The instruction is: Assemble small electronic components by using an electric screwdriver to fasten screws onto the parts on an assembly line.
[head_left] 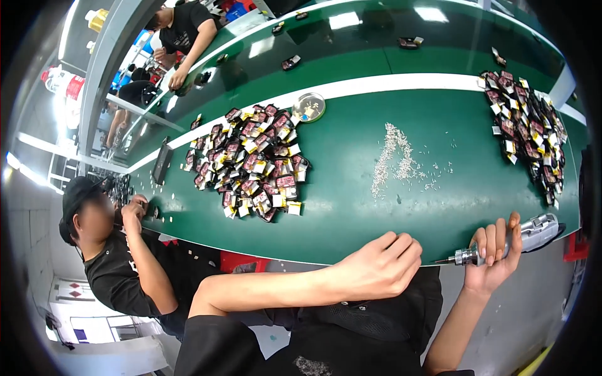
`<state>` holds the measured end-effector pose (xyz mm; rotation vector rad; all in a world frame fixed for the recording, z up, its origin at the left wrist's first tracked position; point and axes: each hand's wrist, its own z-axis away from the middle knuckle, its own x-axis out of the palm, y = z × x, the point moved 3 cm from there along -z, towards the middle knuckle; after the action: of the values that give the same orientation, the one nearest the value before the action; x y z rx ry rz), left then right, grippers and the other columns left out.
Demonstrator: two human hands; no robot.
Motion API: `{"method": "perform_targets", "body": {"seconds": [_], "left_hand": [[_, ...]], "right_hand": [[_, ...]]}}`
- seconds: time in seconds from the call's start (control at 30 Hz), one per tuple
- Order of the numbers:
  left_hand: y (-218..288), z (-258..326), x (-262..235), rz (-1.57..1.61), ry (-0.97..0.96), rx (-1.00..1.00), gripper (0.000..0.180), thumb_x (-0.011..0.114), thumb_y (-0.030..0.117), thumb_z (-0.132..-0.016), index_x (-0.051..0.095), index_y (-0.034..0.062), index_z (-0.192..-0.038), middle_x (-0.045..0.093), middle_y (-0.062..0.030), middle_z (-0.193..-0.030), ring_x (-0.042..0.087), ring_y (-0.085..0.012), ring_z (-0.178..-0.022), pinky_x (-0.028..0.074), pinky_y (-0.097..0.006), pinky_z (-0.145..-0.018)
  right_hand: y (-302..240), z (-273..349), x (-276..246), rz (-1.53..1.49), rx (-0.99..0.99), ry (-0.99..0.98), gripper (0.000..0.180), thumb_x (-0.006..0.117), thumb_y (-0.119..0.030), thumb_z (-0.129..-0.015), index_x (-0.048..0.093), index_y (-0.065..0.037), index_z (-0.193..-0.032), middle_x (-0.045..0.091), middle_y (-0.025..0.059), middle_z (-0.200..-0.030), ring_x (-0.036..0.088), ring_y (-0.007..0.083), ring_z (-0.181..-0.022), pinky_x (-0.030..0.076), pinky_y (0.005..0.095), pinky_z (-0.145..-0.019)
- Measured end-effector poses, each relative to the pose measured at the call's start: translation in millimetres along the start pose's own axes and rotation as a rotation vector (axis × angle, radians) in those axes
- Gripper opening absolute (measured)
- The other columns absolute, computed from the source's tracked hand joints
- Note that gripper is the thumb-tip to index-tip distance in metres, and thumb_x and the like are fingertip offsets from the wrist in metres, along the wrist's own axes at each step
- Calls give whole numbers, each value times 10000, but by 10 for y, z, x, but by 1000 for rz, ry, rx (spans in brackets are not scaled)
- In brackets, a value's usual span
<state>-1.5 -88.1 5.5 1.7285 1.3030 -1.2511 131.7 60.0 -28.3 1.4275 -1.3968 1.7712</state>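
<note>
In my right hand (498,254) is a silver electric screwdriver (538,232), the fingers wrapped round its front part. Its thin dark bit points left, near the table's front edge. My left hand (382,266) is closed at that same edge, left of the bit, with its fingers curled together. What it holds, if anything, is hidden. Beyond my hands, a scattered pile of tiny silvery screws (393,156) lies on the green tabletop (342,213).
A heap of small black units with white and yellow tags (257,163) lies left, a similar heap (527,131) far right. A round shallow dish (309,108) stands behind the left heap. More units ride the far belt (351,47). A person (125,250) sits at left; another (185,37) works across.
</note>
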Motion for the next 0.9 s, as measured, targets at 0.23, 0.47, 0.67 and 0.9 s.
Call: {"method": "perform_targets", "body": {"seconds": [0.23, 0.47, 0.67, 0.9], "left_hand": [[-196, 166, 10, 379, 228, -441, 169, 628, -33, -684, 491, -4, -778, 492, -93, -726, 527, -258, -645, 450, -352, -579], [-53, 153, 4, 1133, 381, -771, 68, 629, -106, -779, 633, -69, -836, 623, -136, -849, 601, -170, -753, 478, -253, -646], [70, 190, 10, 1347, 474, -790, 51, 613, -64, -833, 623, -87, -878, 607, -141, -881, 581, -146, -758, 481, -245, -665], [137, 159, 45, 1572, 414, -829, 64, 578, -22, -877, 602, -80, -891, 596, -127, -900, 561, -118, -741, 463, -222, -622]], "right_hand": [[14, -3, 88, -10, 1, 41, 104, 449, -155, -958, 420, -59, -931, 310, -25, -502, 310, 67, -380, 339, 228, -418], [91, 81, 467, -38, -58, -41, 113, 425, -183, -962, 417, -78, -923, 335, -27, -495, 311, 76, -365, 354, 250, -423], [116, 174, 625, -13, -97, -61, 123, 440, -176, -964, 404, -73, -906, 316, -24, -490, 313, 70, -370, 357, 236, -421], [80, 210, 621, -27, -99, 3, 122, 453, -174, -955, 407, -81, -892, 300, -31, -482, 288, 59, -366, 319, 220, -399]]}}
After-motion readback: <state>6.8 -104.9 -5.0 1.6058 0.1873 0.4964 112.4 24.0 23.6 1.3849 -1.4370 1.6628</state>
